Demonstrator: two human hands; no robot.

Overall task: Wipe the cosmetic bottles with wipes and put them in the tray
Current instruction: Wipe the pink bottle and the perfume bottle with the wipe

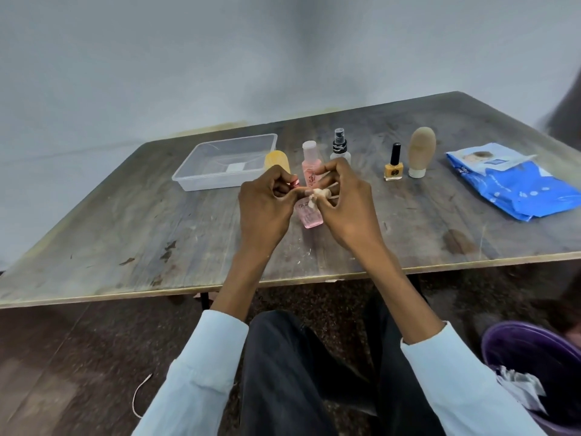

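My left hand (265,206) grips a small pink bottle (309,217) near its cap, above the table's middle. My right hand (342,199) pinches a crumpled white wipe (319,195) against the bottle's upper part. A clear plastic tray (201,171) lies at the back left and holds no bottles. Behind my hands stand a yellow bottle (276,160), a taller pink bottle (309,163) and a clear spray bottle with a black top (340,146). To the right stand an orange nail polish bottle (393,166) and a beige tube (421,151) on its white cap.
A blue wipes pack (506,180) lies at the right side of the worn wooden table (125,231). A purple bin (534,366) with crumpled wipes stands on the floor at the lower right. My knees are under the table's front edge.
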